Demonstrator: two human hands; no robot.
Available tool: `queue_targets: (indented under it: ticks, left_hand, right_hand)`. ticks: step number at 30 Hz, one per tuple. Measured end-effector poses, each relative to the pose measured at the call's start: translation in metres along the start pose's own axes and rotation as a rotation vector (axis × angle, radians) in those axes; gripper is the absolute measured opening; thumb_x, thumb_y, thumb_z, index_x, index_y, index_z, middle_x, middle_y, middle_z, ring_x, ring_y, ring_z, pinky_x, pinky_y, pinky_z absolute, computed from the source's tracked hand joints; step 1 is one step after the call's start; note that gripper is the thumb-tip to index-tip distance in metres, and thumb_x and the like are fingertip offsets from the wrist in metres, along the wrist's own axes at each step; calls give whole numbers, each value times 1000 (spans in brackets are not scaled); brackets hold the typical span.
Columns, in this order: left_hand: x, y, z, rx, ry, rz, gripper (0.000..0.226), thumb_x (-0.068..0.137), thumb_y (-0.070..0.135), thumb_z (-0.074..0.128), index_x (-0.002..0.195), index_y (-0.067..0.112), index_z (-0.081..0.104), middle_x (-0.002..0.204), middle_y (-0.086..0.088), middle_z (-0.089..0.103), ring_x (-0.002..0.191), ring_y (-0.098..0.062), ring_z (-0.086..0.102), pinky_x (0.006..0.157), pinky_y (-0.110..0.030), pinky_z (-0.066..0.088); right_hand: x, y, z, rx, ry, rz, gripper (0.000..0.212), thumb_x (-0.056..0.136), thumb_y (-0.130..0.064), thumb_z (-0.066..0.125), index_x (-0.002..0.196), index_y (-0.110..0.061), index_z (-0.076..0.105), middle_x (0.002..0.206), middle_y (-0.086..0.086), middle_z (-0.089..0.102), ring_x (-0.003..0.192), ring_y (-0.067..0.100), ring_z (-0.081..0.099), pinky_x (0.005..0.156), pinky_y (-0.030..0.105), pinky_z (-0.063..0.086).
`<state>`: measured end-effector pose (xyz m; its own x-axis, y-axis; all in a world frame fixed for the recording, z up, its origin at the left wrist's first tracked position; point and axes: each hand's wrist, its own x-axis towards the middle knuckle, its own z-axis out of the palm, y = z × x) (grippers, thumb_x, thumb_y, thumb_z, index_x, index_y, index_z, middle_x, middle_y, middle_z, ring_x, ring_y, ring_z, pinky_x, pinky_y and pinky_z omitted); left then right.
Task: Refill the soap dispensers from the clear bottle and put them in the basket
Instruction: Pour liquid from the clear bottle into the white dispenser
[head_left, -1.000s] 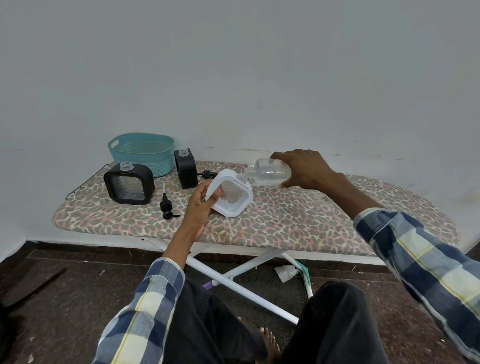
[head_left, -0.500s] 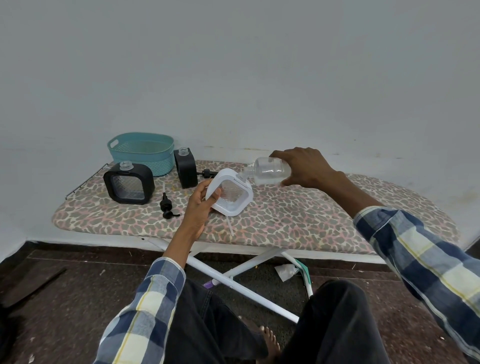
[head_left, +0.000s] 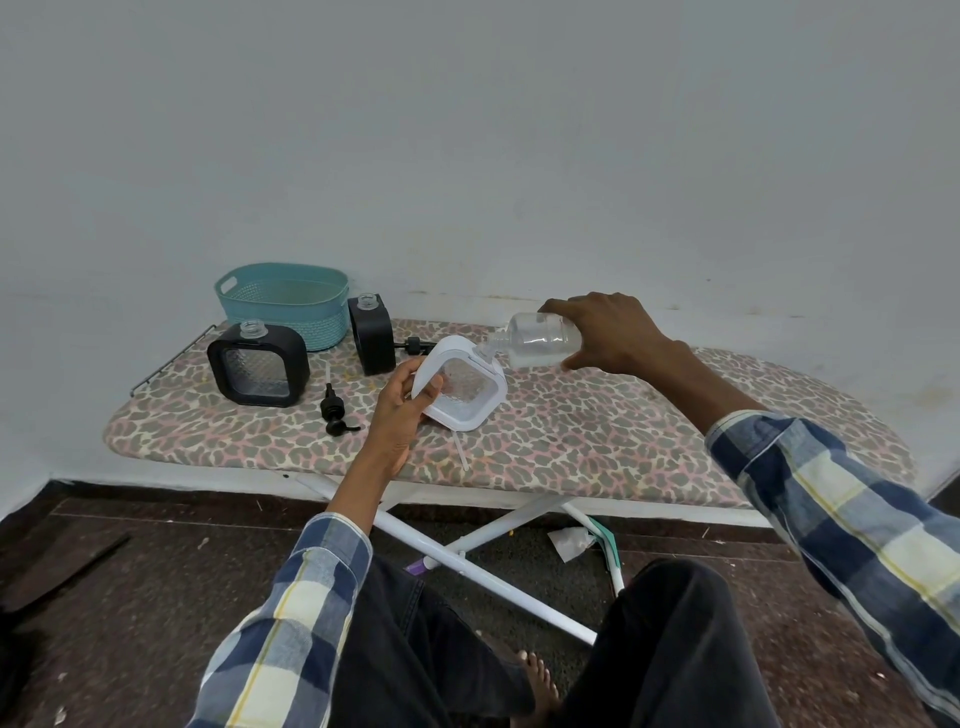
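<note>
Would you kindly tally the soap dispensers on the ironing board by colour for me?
Black soap dispensers: 2, one near the basket's left end and one at its right end
White soap dispenser: 1, held in the left hand
Total: 3

No readable text, label, brand or number shows on anything here.

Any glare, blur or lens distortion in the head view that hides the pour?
Head view: soft, even light, no harsh shadows; wide-angle bending at the edges; clear bottle shows faint highlights, its mouth at the white dispenser stays readable; hands sharp; liquid level too faint to tell.
</note>
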<state>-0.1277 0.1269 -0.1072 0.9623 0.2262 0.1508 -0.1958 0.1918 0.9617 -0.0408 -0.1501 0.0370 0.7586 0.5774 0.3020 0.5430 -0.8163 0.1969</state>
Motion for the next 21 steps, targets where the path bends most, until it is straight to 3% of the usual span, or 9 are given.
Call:
queue_targets:
  ticks: [11,15,21]
  left_hand:
    - [-2,2,2,-22,6,-12,38,102,18,68,140,12,60,117,-5,73,112,-30,69,68,-44,67]
    - [0,1,1,-13,4,-16,41,102,19,69,141,14,60,132,-18,68,121,-43,66,69,-46,67]
    - [-1,1,1,-7,-5,-15,43,100,21,70,141,14,59,135,-21,66,123,-44,65,67,-44,67]
  right_hand:
    - [0,0,-1,3,-1,-2,73,76,-47,89,139,-37,55,110,-4,74,97,26,67,70,33,41]
    - [0,-1,-1,-7,0,-2,72,76,-46,89,139,-37,54,110,-5,74,98,27,66,70,34,42]
    - [-1,0,-2,-8,1,0,73,78,-46,88,141,-37,54,112,-4,74,100,26,66,73,35,43]
